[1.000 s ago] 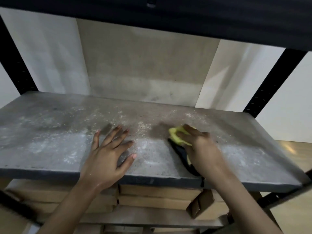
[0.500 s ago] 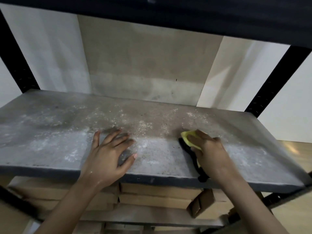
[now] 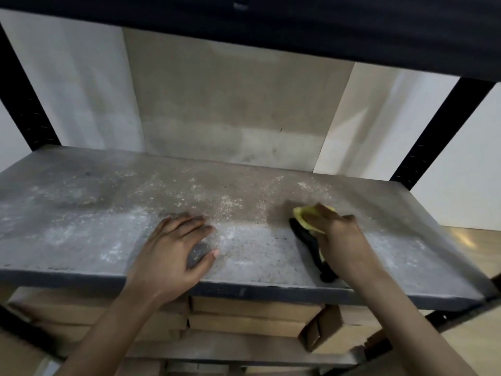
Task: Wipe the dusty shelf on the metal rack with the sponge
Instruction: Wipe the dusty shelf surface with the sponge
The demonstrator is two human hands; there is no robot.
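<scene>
The right hand [image 3: 336, 234] grips the sponge [image 3: 307, 221] — yellow on top, dark underneath — fingers curled over it and pressing it to the shelf [image 3: 81, 213] toward the right of the middle. The left hand [image 3: 173, 253] lies flat on the board near the front edge, fingers spread and straight, thumb out to the side, holding nothing. The grey shelf carries pale dust in patches and a scatter of light crumbs further back, between and beyond the two hands. Black uprights of the metal rack [image 3: 433, 137] stand at both back corners — a dark shelf runs overhead. Below, flat cardboard boxes [image 3: 252, 318] lie stacked on the lower level.
</scene>
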